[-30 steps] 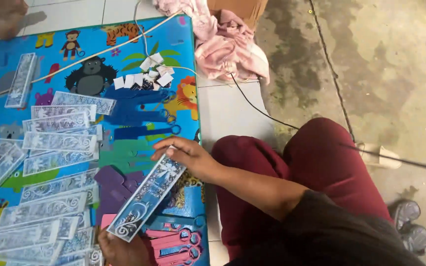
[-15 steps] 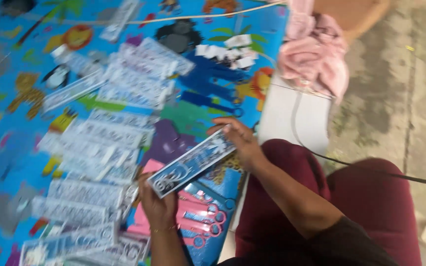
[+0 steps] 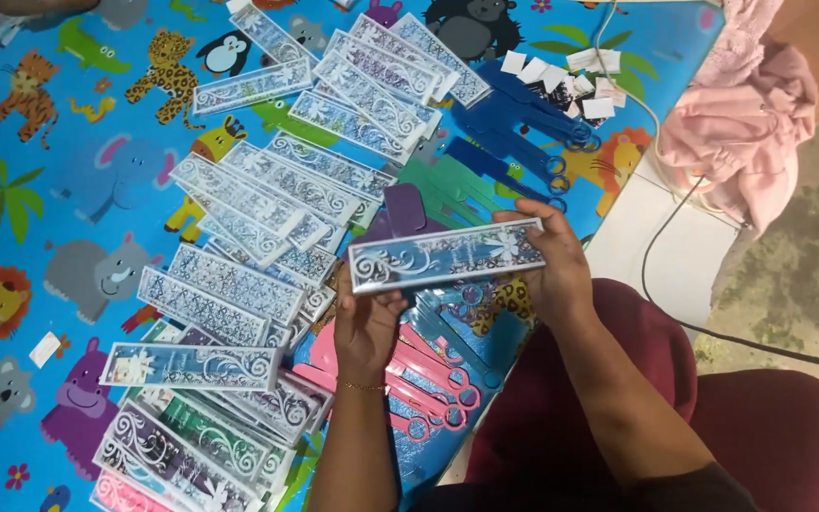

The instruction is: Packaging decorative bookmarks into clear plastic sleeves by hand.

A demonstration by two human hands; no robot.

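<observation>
Hands meet on one long flat packet (image 3: 446,255) — a clear sleeve with white scroll print over a blue card — held level above the play mat (image 3: 78,190), its long axis running almost straight from nine o'clock to three o'clock, the three o'clock end tipped a shade higher. The left hand (image 3: 369,327) comes up from six o'clock beneath the packet's nine o'clock end, thumb and fingers pinched on that corner. The right hand (image 3: 550,264) closes on the three o'clock end, thumb under the lower edge, fingers folded over the top. Each grip is pressed shut on the packet; neither hand is nearer than the other, since each has an end.

Just below the packet, toward six o'clock, lie pink combs (image 3: 428,374) and teal combs (image 3: 471,318); at twelve o'clock, dark blue combs (image 3: 523,118) and small white paper slips (image 3: 571,76). Filled packets (image 3: 277,190) fan out across the mat from nine to eleven o'clock.

Hard to make out — what sits inside the held sleeve, as the print masks it. The left thumb's exact hold is hidden behind the packet, and the pink cloth (image 3: 746,114) covers part of the cable (image 3: 675,218)
</observation>
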